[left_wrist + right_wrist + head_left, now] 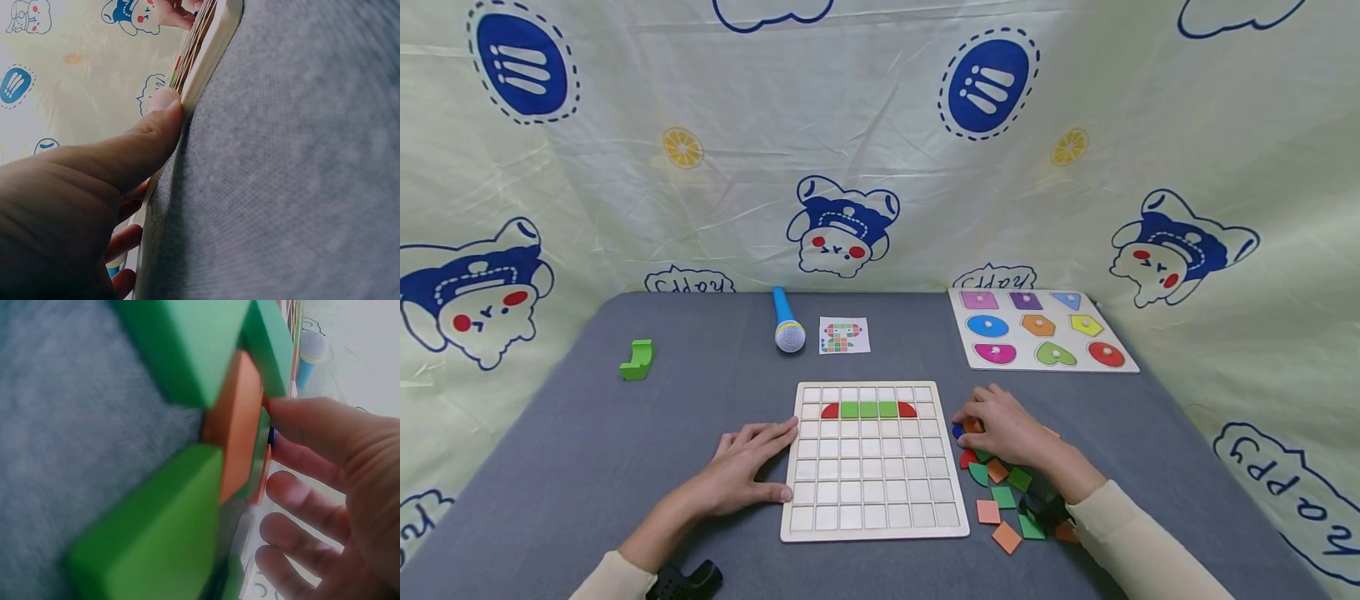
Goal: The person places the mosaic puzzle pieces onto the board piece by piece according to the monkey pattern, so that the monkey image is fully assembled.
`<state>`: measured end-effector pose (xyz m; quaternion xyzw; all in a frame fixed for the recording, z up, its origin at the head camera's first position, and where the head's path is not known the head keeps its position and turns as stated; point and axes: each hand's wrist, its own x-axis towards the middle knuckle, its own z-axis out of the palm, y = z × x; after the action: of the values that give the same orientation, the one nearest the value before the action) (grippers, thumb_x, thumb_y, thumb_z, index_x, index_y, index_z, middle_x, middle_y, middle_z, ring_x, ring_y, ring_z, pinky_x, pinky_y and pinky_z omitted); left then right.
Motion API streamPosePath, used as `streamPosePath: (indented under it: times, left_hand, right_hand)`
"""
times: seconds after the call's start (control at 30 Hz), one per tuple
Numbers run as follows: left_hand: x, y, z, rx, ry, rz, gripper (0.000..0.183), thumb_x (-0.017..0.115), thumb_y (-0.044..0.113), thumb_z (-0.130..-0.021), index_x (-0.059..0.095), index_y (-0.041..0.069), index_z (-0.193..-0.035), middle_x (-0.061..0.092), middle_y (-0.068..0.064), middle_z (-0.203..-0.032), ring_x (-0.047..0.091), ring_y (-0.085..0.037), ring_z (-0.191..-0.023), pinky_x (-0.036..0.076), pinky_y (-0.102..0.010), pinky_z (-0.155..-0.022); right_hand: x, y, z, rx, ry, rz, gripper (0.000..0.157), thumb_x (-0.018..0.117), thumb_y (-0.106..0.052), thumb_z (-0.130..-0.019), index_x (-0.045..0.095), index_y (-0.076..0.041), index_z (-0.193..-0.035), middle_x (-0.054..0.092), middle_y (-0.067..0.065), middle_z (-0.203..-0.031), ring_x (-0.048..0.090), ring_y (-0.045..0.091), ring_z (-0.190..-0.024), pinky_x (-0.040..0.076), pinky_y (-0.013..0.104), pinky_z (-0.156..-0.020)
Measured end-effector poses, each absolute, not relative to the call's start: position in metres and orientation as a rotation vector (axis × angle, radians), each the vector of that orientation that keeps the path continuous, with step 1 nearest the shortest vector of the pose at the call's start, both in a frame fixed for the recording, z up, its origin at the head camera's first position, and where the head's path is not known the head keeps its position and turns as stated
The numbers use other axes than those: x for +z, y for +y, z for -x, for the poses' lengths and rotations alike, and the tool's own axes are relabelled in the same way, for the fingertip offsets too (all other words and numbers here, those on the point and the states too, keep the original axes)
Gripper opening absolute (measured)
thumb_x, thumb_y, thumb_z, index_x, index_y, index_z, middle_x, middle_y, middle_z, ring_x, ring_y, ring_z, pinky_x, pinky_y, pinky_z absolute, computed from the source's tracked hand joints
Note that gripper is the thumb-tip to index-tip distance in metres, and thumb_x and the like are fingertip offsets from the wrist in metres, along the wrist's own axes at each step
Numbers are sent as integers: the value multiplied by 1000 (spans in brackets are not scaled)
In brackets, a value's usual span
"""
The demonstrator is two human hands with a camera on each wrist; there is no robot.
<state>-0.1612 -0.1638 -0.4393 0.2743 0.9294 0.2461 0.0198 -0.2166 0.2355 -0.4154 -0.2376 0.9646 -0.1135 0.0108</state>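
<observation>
A pale grid board [874,472] lies in the middle of the table. Its second row carries a red quarter-round tile [831,411], green square tiles [868,410] and a red quarter-round tile [907,410] at the other end. My left hand [745,468] rests along the board's left edge, thumb and fingers touching the rim. To the right of the board, my right hand [1006,427] pinches a small blue tile [957,430] between thumb and index finger, over a loose pile of tiles. The fingers partly hide the blue tile, so its outline is unclear.
Orange tiles [1006,537], green tiles [1019,479] and a red tile [967,459] lie right of the board. Behind stand a blue microphone [787,327], a pattern card [845,335] and a shape puzzle board [1043,329]. A green curved block [637,360] sits far left.
</observation>
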Motion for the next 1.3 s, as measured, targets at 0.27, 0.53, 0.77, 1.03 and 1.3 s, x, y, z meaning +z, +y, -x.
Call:
streamPosePath:
  times: [0.27,0.53,0.77,1.03,1.3]
  left_hand:
    - [-439,-164,161,762,2889,-853,81,68,51,-79,41,11,-144,39,-2,-151,38,-26,-128,25,-45,-90]
    - [-439,-163,161,768,2881,-852,81,68,51,-79,40,11,-144,38,-2,-151,37,-26,-129,24,-45,-90]
    - [-439,-164,161,770,2874,-841,82,67,53,-79,40,12,-144,38,-2,-151,37,-25,-129,24,-46,-90]
    - [-439,-164,161,780,2867,-841,82,68,52,-78,40,12,-144,38,-3,-151,37,-26,-129,24,-47,-91]
    - [-441,-164,162,761,2888,-866,81,68,51,-79,41,11,-144,39,-2,-151,38,-25,-128,25,-45,-89]
  right_hand:
    - [-417,236,217,-364,3011,725,23,78,-31,-76,74,-18,-95,53,-4,-86,39,14,-85,32,29,-70]
    - [-412,230,214,-366,3042,761,23,78,-31,-76,74,-19,-94,53,-5,-84,39,12,-84,31,27,-70]
    - [-404,210,211,-433,3026,893,22,76,-29,-78,74,-18,-97,53,-3,-84,37,10,-82,30,27,-69]
    - [-400,171,211,-487,2982,1067,19,75,-28,-80,74,-18,-96,58,-3,-90,41,10,-83,35,27,-72]
    - [-400,127,214,-540,2952,1142,18,76,-27,-77,74,-18,-93,59,-3,-84,43,10,-80,37,26,-73]
